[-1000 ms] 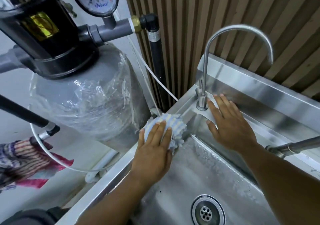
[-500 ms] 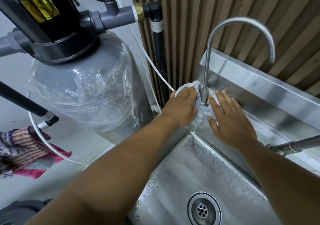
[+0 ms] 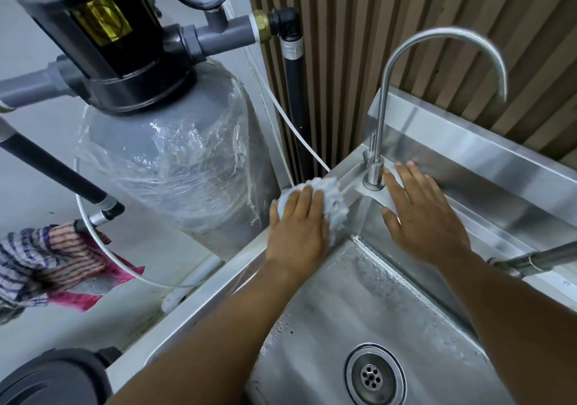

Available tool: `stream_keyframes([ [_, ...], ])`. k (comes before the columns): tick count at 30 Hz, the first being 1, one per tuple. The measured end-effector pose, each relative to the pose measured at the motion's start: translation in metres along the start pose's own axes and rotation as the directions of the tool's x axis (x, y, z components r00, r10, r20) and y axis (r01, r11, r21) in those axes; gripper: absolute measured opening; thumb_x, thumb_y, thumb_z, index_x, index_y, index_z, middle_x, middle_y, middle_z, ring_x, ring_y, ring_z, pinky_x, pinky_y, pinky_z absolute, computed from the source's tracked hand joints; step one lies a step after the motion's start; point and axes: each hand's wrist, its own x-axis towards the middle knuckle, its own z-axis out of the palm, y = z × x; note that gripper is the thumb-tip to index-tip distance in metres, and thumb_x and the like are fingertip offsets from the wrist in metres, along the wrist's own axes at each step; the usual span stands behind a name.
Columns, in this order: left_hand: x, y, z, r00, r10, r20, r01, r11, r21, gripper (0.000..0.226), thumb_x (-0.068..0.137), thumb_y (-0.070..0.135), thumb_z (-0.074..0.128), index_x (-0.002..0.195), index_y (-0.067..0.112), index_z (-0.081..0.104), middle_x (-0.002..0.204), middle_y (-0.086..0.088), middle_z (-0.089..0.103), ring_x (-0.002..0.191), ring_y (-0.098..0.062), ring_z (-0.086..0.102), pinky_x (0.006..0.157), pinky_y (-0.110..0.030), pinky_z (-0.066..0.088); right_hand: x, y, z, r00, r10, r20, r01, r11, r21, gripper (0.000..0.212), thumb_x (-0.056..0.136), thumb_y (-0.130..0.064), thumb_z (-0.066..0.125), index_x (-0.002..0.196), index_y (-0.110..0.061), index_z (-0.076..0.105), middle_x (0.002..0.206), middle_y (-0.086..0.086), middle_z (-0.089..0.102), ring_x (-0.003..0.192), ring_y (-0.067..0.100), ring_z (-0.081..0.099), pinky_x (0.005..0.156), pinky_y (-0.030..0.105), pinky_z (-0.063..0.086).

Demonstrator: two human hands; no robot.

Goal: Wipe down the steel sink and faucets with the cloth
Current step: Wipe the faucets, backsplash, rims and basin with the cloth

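Your left hand [image 3: 296, 226], fingers flat, presses the cloth [image 3: 331, 205] on the sink [image 3: 327, 326] rim corner, just beside the curved faucet [image 3: 382, 123]. Right hand [image 3: 427, 217] rests spread on the ledge, empty. Sink looks wet; faucets probably still to do.

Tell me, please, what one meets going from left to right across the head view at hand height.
Striped rag → tank → left hand pressing the cloth → faucet → right hand → steel pipe.
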Motion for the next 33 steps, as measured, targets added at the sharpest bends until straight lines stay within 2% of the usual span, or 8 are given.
stream_keyframes([
  [3, 0.049, 0.025, -0.002, 0.987, 0.024, 0.160, -0.027, 0.999, 0.021, 0.055, 0.106, 0.039, 0.021, 0.158, 0.022, 0.012, 0.165, -0.001, 0.009, 0.150, -0.024, 0.009, 0.119, -0.056, 0.010, 0.000, 0.000, 0.003, 1.000, -0.003, -0.010, 0.003, 1.000, -0.007, 0.065, 0.096, -0.036, 0.043, 0.152, -0.005, 0.035, 0.157, 0.021, 0.034, 0.149, 0.037, 0.023, 0.119, 0.050, 0.025],
  [6, 0.054, 0.036, -0.001, 0.970, 0.099, 0.222, -0.128, 0.984, 0.122, 0.057, 0.106, 0.035, 0.023, 0.158, 0.024, 0.006, 0.167, 0.001, -0.004, 0.152, -0.025, -0.006, 0.120, -0.056, 0.001, 0.001, 0.000, 0.003, 1.000, -0.002, -0.011, 0.002, 1.000, -0.007, 0.065, 0.096, -0.037, 0.043, 0.152, -0.005, 0.035, 0.157, 0.021, 0.034, 0.149, 0.036, 0.023, 0.120, 0.049, 0.025],
  [12, -0.050, -0.005, 0.010, 0.989, 0.150, 0.016, -0.151, 0.981, 0.125, 0.060, 0.091, 0.018, 0.034, 0.151, 0.015, 0.037, 0.159, -0.006, 0.034, 0.149, -0.032, 0.022, 0.116, -0.059, 0.022, 0.000, 0.000, 0.001, 1.000, 0.006, 0.008, -0.006, 1.000, 0.000, 0.065, 0.097, -0.039, 0.039, 0.154, -0.007, 0.033, 0.159, 0.019, 0.032, 0.150, 0.035, 0.022, 0.120, 0.049, 0.024],
  [15, -0.084, -0.022, 0.010, 0.996, 0.089, -0.021, -0.084, 0.986, 0.146, 0.056, 0.098, 0.032, 0.042, 0.151, 0.016, 0.038, 0.159, -0.004, 0.033, 0.149, -0.030, 0.024, 0.116, -0.057, 0.022, 0.000, 0.000, 0.001, 1.000, 0.009, 0.020, -0.009, 1.000, -0.005, 0.065, 0.098, -0.039, 0.037, 0.154, -0.008, 0.032, 0.159, 0.019, 0.031, 0.150, 0.035, 0.022, 0.121, 0.049, 0.024],
  [19, -0.046, -0.001, 0.009, 1.000, -0.031, 0.003, 0.030, 0.990, 0.141, 0.071, 0.091, 0.047, 0.053, 0.152, 0.015, 0.035, 0.160, -0.009, 0.029, 0.146, -0.034, 0.026, 0.113, -0.060, 0.021, 0.000, -0.001, 0.000, 1.000, 0.009, 0.009, -0.009, 1.000, -0.004, 0.063, 0.097, -0.036, 0.038, 0.153, -0.007, 0.033, 0.158, 0.019, 0.033, 0.150, 0.035, 0.022, 0.120, 0.049, 0.024],
  [24, 0.051, 0.043, 0.003, 0.984, 0.061, 0.170, -0.079, 0.991, 0.103, 0.082, 0.095, 0.059, 0.039, 0.159, 0.019, 0.007, 0.166, -0.003, 0.000, 0.152, -0.027, -0.003, 0.119, -0.058, 0.005, 0.000, 0.000, 0.002, 1.000, 0.012, -0.007, -0.012, 1.000, 0.002, 0.063, 0.097, -0.035, 0.041, 0.153, -0.007, 0.035, 0.157, 0.019, 0.034, 0.150, 0.035, 0.023, 0.120, 0.049, 0.025],
  [28, 0.084, 0.043, -0.003, 0.962, 0.215, 0.169, -0.214, 0.976, -0.029, 0.077, 0.094, 0.063, 0.042, 0.155, 0.018, 0.027, 0.166, -0.001, 0.011, 0.152, -0.021, 0.000, 0.121, -0.054, -0.001, 0.001, 0.001, 0.004, 1.000, 0.005, -0.013, -0.005, 1.000, 0.008, 0.062, 0.099, -0.038, 0.039, 0.152, -0.007, 0.036, 0.157, 0.019, 0.035, 0.149, 0.036, 0.025, 0.119, 0.050, 0.026],
  [33, 0.043, -0.006, 0.001, 0.933, 0.349, -0.087, -0.360, 0.916, -0.175, 0.047, 0.100, 0.047, 0.038, 0.125, 0.018, 0.064, 0.150, -0.008, 0.044, 0.143, -0.027, 0.035, 0.110, -0.054, 0.033, 0.000, -0.001, 0.001, 1.000, 0.010, -0.010, -0.010, 1.000, 0.011, 0.064, 0.096, -0.037, 0.042, 0.153, -0.007, 0.035, 0.157, 0.019, 0.034, 0.150, 0.035, 0.023, 0.120, 0.049, 0.024],
])
